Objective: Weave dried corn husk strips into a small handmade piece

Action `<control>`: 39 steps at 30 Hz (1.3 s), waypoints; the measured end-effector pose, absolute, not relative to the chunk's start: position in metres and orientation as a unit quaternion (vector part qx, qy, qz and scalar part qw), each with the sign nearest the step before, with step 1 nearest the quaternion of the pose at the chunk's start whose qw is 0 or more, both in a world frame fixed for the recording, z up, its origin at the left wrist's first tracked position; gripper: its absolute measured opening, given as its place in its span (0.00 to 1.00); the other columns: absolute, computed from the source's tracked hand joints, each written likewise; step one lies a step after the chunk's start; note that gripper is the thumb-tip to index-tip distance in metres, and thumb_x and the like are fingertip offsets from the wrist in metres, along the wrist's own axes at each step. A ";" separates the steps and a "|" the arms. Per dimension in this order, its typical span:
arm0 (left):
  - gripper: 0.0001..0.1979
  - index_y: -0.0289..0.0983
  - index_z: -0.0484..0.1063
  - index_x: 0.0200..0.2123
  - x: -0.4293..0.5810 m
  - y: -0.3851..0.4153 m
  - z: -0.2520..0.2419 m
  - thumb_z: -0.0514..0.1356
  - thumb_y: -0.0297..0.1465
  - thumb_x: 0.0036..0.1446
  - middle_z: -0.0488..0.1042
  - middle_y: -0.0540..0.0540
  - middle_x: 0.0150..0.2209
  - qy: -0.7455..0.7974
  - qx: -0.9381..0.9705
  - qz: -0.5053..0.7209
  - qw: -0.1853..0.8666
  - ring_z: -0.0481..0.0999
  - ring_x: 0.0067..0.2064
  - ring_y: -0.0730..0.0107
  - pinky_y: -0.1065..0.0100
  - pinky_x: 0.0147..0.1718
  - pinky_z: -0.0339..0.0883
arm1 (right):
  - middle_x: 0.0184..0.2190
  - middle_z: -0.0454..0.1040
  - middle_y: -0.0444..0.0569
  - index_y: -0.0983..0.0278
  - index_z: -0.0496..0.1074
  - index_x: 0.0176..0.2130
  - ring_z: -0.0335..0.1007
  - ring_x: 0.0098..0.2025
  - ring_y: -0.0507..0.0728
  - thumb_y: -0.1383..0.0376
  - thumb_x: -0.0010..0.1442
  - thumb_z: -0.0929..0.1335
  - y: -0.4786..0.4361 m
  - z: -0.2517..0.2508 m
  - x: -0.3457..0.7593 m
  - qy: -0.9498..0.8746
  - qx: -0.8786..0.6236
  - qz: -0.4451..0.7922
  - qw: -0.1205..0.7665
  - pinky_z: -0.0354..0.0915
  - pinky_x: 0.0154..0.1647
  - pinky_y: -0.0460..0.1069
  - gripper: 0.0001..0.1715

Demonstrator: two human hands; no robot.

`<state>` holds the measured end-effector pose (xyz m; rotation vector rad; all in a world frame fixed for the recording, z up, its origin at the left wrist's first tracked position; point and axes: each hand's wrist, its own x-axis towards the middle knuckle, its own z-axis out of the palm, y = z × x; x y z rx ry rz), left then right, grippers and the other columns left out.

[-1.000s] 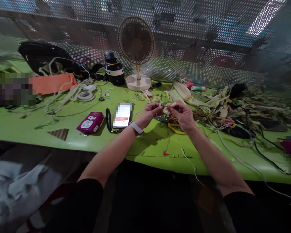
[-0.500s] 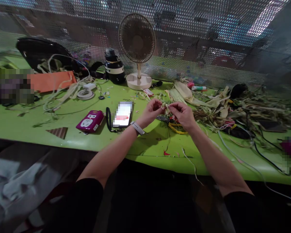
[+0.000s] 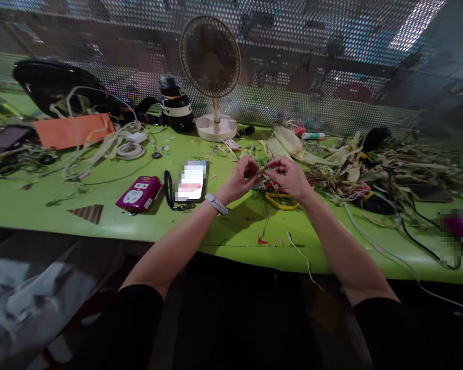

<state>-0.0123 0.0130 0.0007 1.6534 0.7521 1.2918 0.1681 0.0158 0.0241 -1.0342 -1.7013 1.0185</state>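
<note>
My left hand (image 3: 241,180), with a pale watch band at the wrist, is closed in a pinch on a small piece of plant material (image 3: 263,169). From the other side, the fingertips of my right hand (image 3: 288,177) pinch the same piece. Both hands are held close together above the green table (image 3: 231,231). Just below them lie yellow-handled scissors (image 3: 281,201), partly hidden by my right hand. Dried husks (image 3: 289,142) are spread behind my right hand. The piece's exact shape is too small to tell.
A phone (image 3: 193,180) and a purple power adapter (image 3: 140,194) lie left of my hands. Behind stand a fan (image 3: 216,126) and a black bottle (image 3: 176,110). A tape roll (image 3: 130,150) sits at the left; dried plants (image 3: 401,159) and cables fill the right.
The view has shifted slightly, so the table objects appear a little further left. My fingers have changed their pinch slightly, and less of the pale plant piece shows between them.
</note>
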 end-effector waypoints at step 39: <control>0.13 0.34 0.77 0.31 -0.026 0.011 0.009 0.69 0.37 0.47 0.75 0.47 0.28 0.237 0.652 0.337 0.637 0.71 0.30 0.75 0.69 0.33 0.66 | 0.32 0.68 0.48 0.62 0.75 0.28 0.64 0.35 0.54 0.48 0.52 0.73 0.015 0.023 0.166 -0.737 -0.406 0.293 0.454 0.64 0.36 0.50 0.19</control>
